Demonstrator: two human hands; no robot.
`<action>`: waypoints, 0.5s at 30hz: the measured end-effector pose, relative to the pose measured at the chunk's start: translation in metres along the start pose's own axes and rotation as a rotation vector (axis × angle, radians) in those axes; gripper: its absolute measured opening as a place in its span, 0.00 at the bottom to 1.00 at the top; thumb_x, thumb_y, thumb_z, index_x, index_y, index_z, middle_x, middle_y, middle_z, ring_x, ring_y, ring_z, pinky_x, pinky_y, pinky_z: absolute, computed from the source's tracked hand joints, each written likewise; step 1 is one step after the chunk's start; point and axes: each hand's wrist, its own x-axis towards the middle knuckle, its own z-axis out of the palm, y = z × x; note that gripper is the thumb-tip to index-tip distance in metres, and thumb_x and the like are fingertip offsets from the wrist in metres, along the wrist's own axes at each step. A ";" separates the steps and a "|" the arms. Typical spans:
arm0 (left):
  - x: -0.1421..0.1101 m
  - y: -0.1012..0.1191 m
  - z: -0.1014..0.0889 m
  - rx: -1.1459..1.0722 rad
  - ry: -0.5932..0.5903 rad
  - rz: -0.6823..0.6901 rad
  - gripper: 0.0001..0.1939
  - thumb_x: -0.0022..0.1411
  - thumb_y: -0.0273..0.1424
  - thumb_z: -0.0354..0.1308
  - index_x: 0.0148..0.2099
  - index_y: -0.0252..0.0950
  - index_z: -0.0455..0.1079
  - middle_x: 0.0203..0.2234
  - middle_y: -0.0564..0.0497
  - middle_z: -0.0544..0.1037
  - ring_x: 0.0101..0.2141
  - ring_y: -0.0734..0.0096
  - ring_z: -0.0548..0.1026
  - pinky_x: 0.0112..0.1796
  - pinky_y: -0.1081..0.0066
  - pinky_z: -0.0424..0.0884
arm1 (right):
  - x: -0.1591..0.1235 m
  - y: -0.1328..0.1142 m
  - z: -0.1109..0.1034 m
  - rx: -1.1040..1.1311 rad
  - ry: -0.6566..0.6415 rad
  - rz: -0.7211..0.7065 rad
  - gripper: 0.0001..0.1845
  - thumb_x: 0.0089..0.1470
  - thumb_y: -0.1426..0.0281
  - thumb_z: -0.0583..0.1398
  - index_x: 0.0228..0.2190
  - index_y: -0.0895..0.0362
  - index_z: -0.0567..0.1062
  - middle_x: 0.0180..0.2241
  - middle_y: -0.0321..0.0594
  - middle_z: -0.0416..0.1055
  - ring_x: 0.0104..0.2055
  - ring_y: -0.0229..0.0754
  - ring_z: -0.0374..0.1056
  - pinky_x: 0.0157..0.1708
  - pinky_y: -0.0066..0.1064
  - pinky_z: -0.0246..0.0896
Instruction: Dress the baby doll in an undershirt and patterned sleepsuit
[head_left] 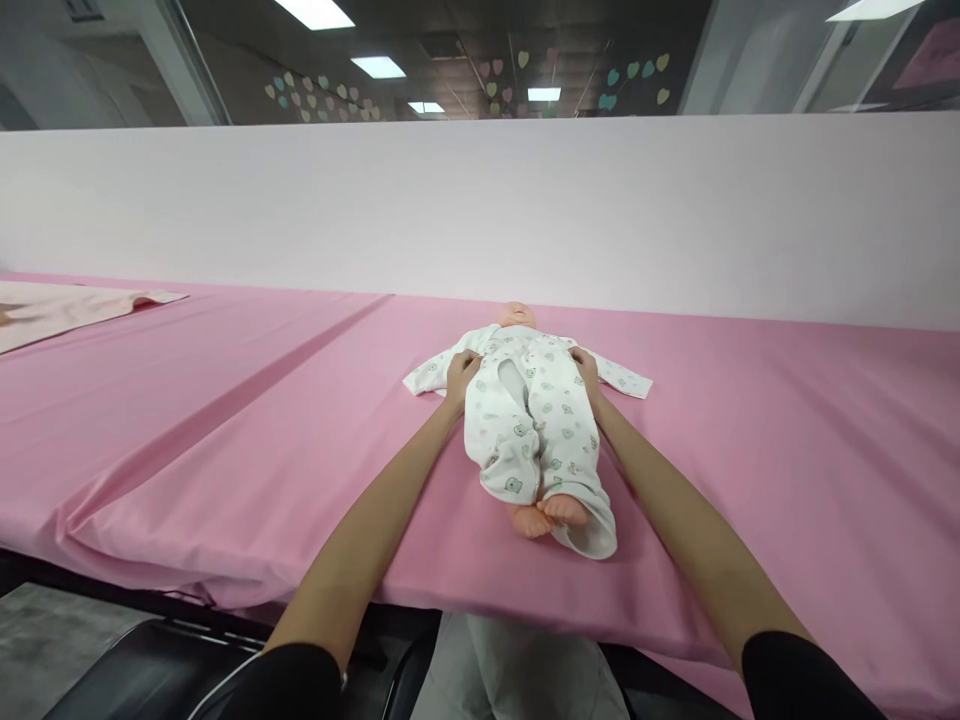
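A baby doll lies on its back on a pink-covered table, its head toward the wall and its bare feet toward me. It wears a white printed top with the sleeves spread sideways, and white baby trousers with a small animal print and an opening at the crotch. At the left side of the waist, my left hand is closed on the trousers' edge. My right hand grips the opposite side of the waist. Cloth hides some fingertips of both hands. One trouser leg hangs loose past the feet.
Pink sheeting covers the table, with a raised fold running across it on the left. A pale cloth lies at the far left. Behind the table stands a white partition. A black chair is below the front edge.
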 end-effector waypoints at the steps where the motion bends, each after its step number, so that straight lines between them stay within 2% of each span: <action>1: 0.003 -0.001 -0.002 0.101 0.008 0.060 0.08 0.56 0.29 0.51 0.25 0.37 0.64 0.30 0.50 0.70 0.41 0.64 0.67 0.46 0.67 0.61 | 0.005 0.004 -0.002 -0.029 0.028 -0.038 0.06 0.51 0.74 0.53 0.27 0.59 0.70 0.40 0.41 0.68 0.46 0.41 0.61 0.47 0.29 0.55; 4: 0.016 -0.007 -0.006 0.461 0.053 0.209 0.06 0.57 0.32 0.53 0.29 0.38 0.68 0.41 0.48 0.71 0.48 0.60 0.63 0.51 0.62 0.56 | 0.016 0.018 -0.004 -0.214 0.068 -0.116 0.05 0.48 0.73 0.56 0.27 0.58 0.73 0.54 0.44 0.60 0.58 0.45 0.50 0.57 0.36 0.42; 7: 0.034 -0.012 -0.008 0.670 0.049 0.245 0.08 0.58 0.34 0.53 0.29 0.40 0.69 0.49 0.50 0.69 0.54 0.55 0.57 0.54 0.56 0.49 | 0.026 0.032 0.000 -0.390 0.027 -0.102 0.07 0.49 0.71 0.56 0.27 0.57 0.75 0.57 0.43 0.58 0.61 0.49 0.46 0.59 0.46 0.32; 9: 0.049 -0.014 -0.010 0.706 -0.036 0.232 0.08 0.59 0.34 0.52 0.30 0.40 0.69 0.53 0.51 0.66 0.56 0.55 0.56 0.53 0.55 0.48 | 0.033 0.036 0.002 -0.460 -0.021 -0.081 0.08 0.50 0.70 0.56 0.28 0.55 0.76 0.55 0.42 0.61 0.59 0.49 0.51 0.57 0.48 0.34; 12: 0.067 -0.016 -0.010 0.703 -0.174 0.149 0.07 0.59 0.32 0.50 0.33 0.39 0.69 0.53 0.49 0.66 0.52 0.59 0.62 0.50 0.58 0.56 | 0.045 0.034 0.001 -0.583 -0.121 -0.053 0.12 0.53 0.65 0.54 0.29 0.54 0.76 0.42 0.42 0.71 0.49 0.47 0.62 0.51 0.43 0.47; 15: 0.072 -0.014 -0.003 0.743 -0.146 0.010 0.08 0.60 0.32 0.48 0.35 0.38 0.68 0.47 0.44 0.70 0.47 0.57 0.67 0.46 0.56 0.58 | 0.052 0.026 0.001 -0.640 -0.138 -0.035 0.18 0.57 0.61 0.49 0.29 0.57 0.75 0.33 0.44 0.73 0.41 0.47 0.65 0.43 0.37 0.53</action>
